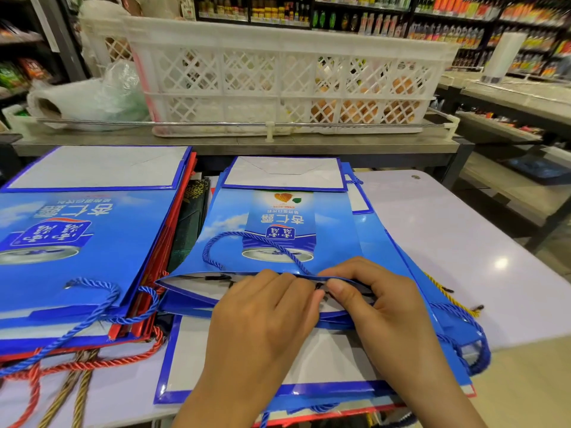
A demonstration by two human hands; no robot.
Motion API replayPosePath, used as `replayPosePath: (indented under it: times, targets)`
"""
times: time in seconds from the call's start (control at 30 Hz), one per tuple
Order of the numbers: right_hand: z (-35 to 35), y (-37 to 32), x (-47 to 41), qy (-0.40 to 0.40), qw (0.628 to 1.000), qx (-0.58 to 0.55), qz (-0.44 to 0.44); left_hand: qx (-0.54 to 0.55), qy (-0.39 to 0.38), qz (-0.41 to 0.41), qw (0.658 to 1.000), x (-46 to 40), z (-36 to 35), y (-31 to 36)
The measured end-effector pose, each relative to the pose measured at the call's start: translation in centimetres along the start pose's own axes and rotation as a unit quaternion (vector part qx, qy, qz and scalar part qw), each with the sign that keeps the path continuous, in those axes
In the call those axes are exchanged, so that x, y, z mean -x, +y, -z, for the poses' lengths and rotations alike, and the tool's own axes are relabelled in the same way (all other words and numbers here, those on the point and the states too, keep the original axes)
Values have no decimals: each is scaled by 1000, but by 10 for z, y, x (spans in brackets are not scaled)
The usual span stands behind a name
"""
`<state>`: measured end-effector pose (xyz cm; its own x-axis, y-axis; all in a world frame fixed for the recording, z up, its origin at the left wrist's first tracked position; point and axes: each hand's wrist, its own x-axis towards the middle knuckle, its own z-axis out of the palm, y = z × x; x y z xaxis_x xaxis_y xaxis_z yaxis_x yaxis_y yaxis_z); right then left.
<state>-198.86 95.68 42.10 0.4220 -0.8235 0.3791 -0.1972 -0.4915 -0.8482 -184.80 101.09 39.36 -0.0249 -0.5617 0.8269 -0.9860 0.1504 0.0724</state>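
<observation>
A flat blue paper gift bag (278,230) printed with a drink can lies on top of a pile of similar bags at the table's middle. Its blue rope handle (247,239) loops across the print. My left hand (262,313) and my right hand (377,298) meet at the bag's near open edge. Both pinch that top edge with curled fingers and thumbs, the fingertips almost touching each other. The bag's mouth gapes slightly to the left of my hands, showing white inside.
A second stack of blue and red bags (80,242) with rope handles lies at the left. A white lattice crate (287,78) with round fruit stands on the shelf behind. The pale table (463,242) is bare at the right. Store shelves fill the background.
</observation>
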Motion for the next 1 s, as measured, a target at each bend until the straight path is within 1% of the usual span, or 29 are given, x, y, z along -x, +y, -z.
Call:
replayPosePath:
  times: [0.13,0.3,0.73,0.87,1.0]
  targets:
    - [-1,0,1,7,1000,-1,-9,24,-4,2,1000,-2,-1,-1]
    - [-2,3,2,7,1000,10,13,57,2,9,998,-4,-1,0]
    - [-4,2,4,13,1000,21,17,86,-1,12,996,-6,-1,-1]
    - [2,0,2,36,999,-7,-17,124,3,28,992,-1,5,-1]
    - [1,-2,3,27,999,-7,-29,149,-28,44,988,0,5,-3]
